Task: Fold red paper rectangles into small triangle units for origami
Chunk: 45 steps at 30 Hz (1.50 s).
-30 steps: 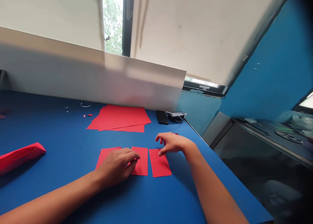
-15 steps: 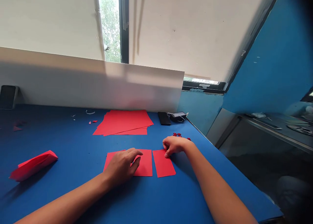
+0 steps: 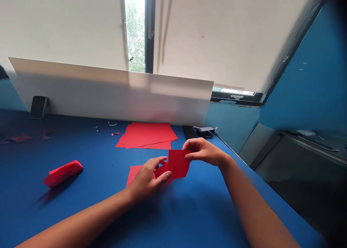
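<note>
My right hand point(image 3: 202, 152) pinches the upper right edge of a small red paper piece point(image 3: 179, 164), which is raised off the blue table. My left hand point(image 3: 149, 177) is at the left side of that piece, thumb and fingers apart, over other red paper. Whether its fingers touch the raised piece is unclear. A flat red paper point(image 3: 133, 173) lies partly hidden under my left hand. Farther back rests a stack of larger red sheets point(image 3: 149, 134).
On the left of the blue table point(image 3: 100, 186) lies a folded red paper point(image 3: 63, 174). Small red scraps point(image 3: 20, 138) are farther left. A phone-like object point(image 3: 38, 107) leans against the white board point(image 3: 108, 92). Black devices point(image 3: 206, 130) with a cable sit at the back right.
My right hand has lifted the small red piece off the table and brought it left and nearer my left hand. The view has shifted left.
</note>
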Tool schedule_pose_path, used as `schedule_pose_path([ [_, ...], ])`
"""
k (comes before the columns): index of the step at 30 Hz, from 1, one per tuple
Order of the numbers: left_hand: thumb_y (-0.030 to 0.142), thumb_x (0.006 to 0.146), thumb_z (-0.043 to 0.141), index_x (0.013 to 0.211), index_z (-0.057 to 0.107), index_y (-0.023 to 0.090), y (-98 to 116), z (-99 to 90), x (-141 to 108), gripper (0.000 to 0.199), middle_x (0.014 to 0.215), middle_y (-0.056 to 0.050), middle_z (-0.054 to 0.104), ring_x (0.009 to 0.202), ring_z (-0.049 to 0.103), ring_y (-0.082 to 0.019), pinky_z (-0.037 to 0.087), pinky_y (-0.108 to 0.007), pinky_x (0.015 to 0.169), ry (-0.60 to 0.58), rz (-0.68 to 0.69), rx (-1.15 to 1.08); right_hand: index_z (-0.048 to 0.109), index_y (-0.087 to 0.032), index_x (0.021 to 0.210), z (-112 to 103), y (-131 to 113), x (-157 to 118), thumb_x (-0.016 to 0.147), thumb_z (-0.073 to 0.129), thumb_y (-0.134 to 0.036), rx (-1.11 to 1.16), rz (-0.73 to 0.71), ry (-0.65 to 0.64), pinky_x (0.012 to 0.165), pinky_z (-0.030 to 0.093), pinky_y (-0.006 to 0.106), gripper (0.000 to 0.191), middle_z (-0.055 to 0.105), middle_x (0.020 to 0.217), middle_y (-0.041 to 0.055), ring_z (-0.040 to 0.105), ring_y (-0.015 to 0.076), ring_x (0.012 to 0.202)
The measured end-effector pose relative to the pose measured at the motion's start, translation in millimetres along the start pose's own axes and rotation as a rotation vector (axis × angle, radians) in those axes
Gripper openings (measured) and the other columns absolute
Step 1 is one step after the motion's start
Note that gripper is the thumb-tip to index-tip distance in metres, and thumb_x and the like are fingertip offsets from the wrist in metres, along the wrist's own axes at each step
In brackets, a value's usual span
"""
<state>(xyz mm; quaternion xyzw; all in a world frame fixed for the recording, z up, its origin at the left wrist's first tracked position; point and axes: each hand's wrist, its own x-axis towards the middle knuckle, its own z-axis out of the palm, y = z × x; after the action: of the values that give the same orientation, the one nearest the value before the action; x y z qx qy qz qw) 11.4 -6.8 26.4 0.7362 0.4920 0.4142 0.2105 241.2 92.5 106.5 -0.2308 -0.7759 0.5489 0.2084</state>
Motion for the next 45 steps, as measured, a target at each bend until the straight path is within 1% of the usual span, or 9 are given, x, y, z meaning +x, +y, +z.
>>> schedule_pose_path([
  [5, 0.041, 0.088, 0.053, 0.105, 0.067, 0.021, 4.9, 1.7, 1.0, 0.03, 0.102, -0.006, 0.064, 0.084, 0.057, -0.017, 0.046, -0.028, 0.072, -0.03, 0.055, -0.169, 0.068, -0.016, 0.089, 11.0, 8.2, 8.4, 0.071, 0.076, -0.031, 0.026, -0.05, 0.093, 0.069, 0.051, 0.03, 0.025, 0.065, 0.08, 0.0026, 0.061, 0.0162, 0.075],
  [9, 0.043, 0.087, 0.054, 0.083, 0.07, 0.014, 3.0, 2.9, 1.7, 0.033, 0.084, -0.005, 0.067, 0.076, 0.058, -0.018, 0.047, -0.027, 0.066, -0.032, -0.037, -0.424, 0.066, -0.019, 0.093, 32.8, 12.5, 21.7, 0.072, 0.075, -0.032, -0.002, -0.193, 0.272, 0.073, 0.051, 0.031, 0.026, 0.064, 0.086, 0.003, 0.06, 0.0177, 0.081],
  [13, 0.041, 0.086, 0.057, 0.094, 0.07, 0.014, 2.4, -2.6, 6.3, 0.031, 0.085, -0.006, 0.069, 0.079, 0.061, -0.021, 0.049, -0.03, 0.07, -0.008, -0.079, -0.65, 0.062, -0.021, 0.103, 53.3, 9.0, 23.5, 0.076, 0.072, -0.033, 0.052, -0.201, 0.254, 0.071, 0.052, 0.032, 0.032, 0.065, 0.092, 0.0044, 0.062, 0.0194, 0.084],
  [18, 0.033, 0.079, 0.065, 0.102, 0.07, 0.013, 0.1, -9.5, 10.7, 0.03, 0.073, -0.005, 0.067, 0.063, 0.059, -0.016, 0.048, -0.029, 0.06, -0.014, -0.084, -0.794, 0.069, -0.019, 0.087, 64.5, 15.3, 13.1, 0.082, 0.064, -0.035, -0.074, -0.21, 0.235, 0.055, 0.048, 0.028, 0.018, 0.064, 0.074, 0.0028, 0.058, 0.0159, 0.063],
  [22, 0.023, 0.075, 0.063, 0.09, 0.072, 0.012, -8.4, -9.6, 11.5, 0.021, 0.07, -0.004, 0.064, 0.051, 0.05, -0.009, 0.039, -0.022, 0.046, 0.059, -0.175, -0.802, 0.073, -0.022, 0.085, 59.8, 26.0, 9.9, 0.08, 0.066, -0.031, -0.078, -0.288, 0.293, 0.065, 0.05, 0.031, 0.012, 0.067, 0.086, 0.0058, 0.061, 0.0197, 0.078],
  [30, 0.029, 0.081, 0.05, 0.091, 0.068, 0.01, -6.8, -14.4, 12.0, 0.028, 0.089, -0.01, 0.064, 0.063, 0.057, -0.015, 0.048, -0.026, 0.046, 0.046, -0.167, -0.781, 0.069, -0.021, 0.072, 55.8, 33.2, 12.8, 0.08, 0.057, -0.025, -0.134, -0.276, 0.39, 0.064, 0.05, 0.032, 0.015, 0.064, 0.088, 0.0058, 0.06, 0.0192, 0.076],
  [34, 0.029, 0.078, 0.063, 0.1, 0.062, 0.012, -2.9, -12.6, 11.6, 0.028, 0.074, -0.003, 0.062, 0.054, 0.055, -0.011, 0.048, -0.024, 0.046, 0.09, -0.131, -0.633, 0.056, -0.021, 0.083, 66.3, 36.0, 16.9, 0.081, 0.06, -0.034, 0.083, -0.209, 0.42, 0.065, 0.049, 0.031, 0.013, 0.062, 0.086, 0.0029, 0.058, 0.0162, 0.071],
  [37, 0.028, 0.08, 0.062, 0.119, 0.049, 0.013, -2.9, -11.7, 11.6, 0.044, 0.071, -0.001, 0.062, 0.057, 0.058, -0.014, 0.049, -0.025, 0.046, 0.073, -0.113, -0.636, 0.049, -0.023, 0.094, 73.9, 40.0, 21.4, 0.076, 0.069, -0.039, 0.159, -0.131, 0.452, 0.061, 0.048, 0.029, 0.03, 0.064, 0.081, 0.0011, 0.06, 0.0165, 0.069],
  [45, 0.031, 0.086, 0.058, 0.125, 0.043, 0.011, -11.9, -10.8, 14.4, 0.046, 0.065, -0.001, 0.062, 0.054, 0.06, -0.015, 0.048, -0.025, 0.047, 0.06, -0.119, -0.605, 0.057, -0.018, 0.103, 76.3, 45.1, 25.8, 0.069, 0.076, -0.037, 0.191, -0.044, 0.504, 0.062, 0.05, 0.031, 0.043, 0.068, 0.075, 0.0034, 0.064, 0.0186, 0.068],
])
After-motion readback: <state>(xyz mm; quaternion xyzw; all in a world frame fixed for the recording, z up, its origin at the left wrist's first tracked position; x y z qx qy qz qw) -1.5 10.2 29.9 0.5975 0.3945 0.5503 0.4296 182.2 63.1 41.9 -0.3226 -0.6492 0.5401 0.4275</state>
